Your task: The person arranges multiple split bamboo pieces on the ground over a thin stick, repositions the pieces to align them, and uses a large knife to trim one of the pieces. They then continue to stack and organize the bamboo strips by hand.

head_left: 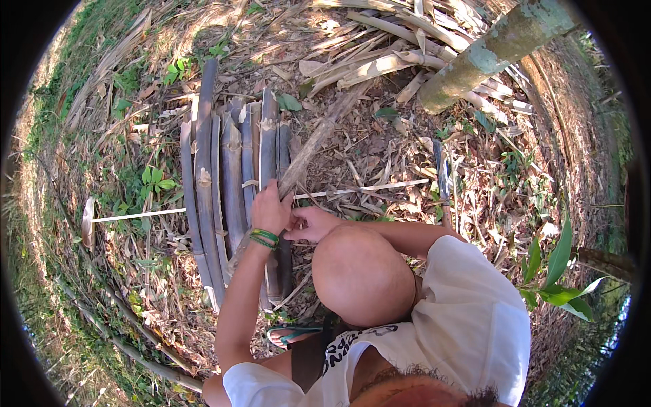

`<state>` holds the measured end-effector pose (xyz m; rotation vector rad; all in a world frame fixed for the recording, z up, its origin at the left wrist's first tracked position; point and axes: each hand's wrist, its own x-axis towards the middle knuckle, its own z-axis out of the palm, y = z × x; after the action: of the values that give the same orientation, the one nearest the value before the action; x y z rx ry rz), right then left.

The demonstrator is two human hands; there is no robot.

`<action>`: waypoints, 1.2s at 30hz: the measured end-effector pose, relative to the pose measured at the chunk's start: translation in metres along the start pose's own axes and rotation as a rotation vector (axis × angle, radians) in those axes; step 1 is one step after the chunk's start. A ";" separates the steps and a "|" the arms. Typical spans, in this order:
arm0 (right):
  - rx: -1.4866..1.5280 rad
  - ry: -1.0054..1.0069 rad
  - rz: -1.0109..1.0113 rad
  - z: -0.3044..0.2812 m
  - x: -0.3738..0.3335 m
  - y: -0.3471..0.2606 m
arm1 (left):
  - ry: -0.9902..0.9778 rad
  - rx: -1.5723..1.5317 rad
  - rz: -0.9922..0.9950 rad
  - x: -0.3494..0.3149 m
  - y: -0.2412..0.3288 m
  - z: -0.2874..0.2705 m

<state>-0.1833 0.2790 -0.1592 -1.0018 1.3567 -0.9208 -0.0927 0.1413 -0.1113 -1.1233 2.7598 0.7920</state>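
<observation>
Bamboo poles (233, 176), dark grey and jointed, lie side by side on the leaf-littered ground (339, 268), just ahead of the wearer and left of the centre of my view. From my remote feed I see a rough brown stick (322, 142) slanting over the right-hand ones, and a thin pale strip (139, 215) running out on both sides of the row.

The left hand (270, 209) is over the brown stick near the row's right edge, its forearm reaching up from the lower left, fingers bent downward and green and yellow bracelets (263, 237) at the wrist. It looks narrow and curled, but I cannot tell how firmly it grips.

The right hand (312, 224) comes in from the right, its forearm passing on the far side of the bent knee (363, 275). Its fingers are bent inward, the tips close against the left hand; I cannot tell what, if anything, they pinch.

Upper right, I have dry stalks (380, 68) beside a leaning tree trunk (495, 54).
</observation>
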 end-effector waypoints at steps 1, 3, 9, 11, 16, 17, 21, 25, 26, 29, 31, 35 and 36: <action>0.040 0.056 -0.006 -0.019 -0.015 0.006 | 0.070 0.019 0.027 -0.011 -0.002 -0.010; 0.039 0.229 -0.027 -0.056 -0.047 0.017 | 0.079 0.058 0.075 -0.036 -0.027 -0.043; -0.782 1.130 0.180 -0.148 -0.176 0.087 | 0.056 0.035 -0.193 -0.119 -0.125 -0.158; -0.769 1.263 0.437 -0.145 -0.220 0.103 | 0.097 0.046 -0.220 -0.148 -0.150 -0.177; -0.444 1.337 0.625 -0.102 -0.322 0.212 | 0.053 0.075 -0.252 -0.169 -0.175 -0.160; -0.421 1.318 0.600 -0.092 -0.332 0.226 | 0.091 -0.036 -0.271 -0.172 -0.171 -0.151; -0.618 1.504 0.473 -0.076 -0.326 0.211 | 0.105 -0.202 -0.215 -0.174 -0.172 -0.125; -0.703 1.411 0.937 -0.079 -0.369 0.239 | 0.115 -0.470 -0.232 -0.161 -0.149 -0.109; -0.421 1.338 0.866 -0.078 -0.371 0.235 | 0.092 -0.522 -0.276 -0.163 -0.144 -0.109; -0.536 1.077 0.859 -0.072 -0.393 0.242 | 0.129 -0.604 -0.283 -0.153 -0.134 -0.099; -0.616 1.028 0.882 -0.063 -0.383 0.238 | 0.177 -0.612 -0.317 -0.145 -0.124 -0.091; -0.736 1.168 0.874 -0.055 -0.366 0.240 | 0.322 -0.525 -0.342 -0.148 -0.122 -0.066; -0.828 1.220 0.864 -0.050 -0.363 0.243 | 0.362 -0.492 -0.341 -0.153 -0.125 -0.058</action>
<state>-0.2517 0.6989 -0.2680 -0.1750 3.0153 -0.1759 0.1110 0.1356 -0.0793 -1.9330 2.5674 1.3759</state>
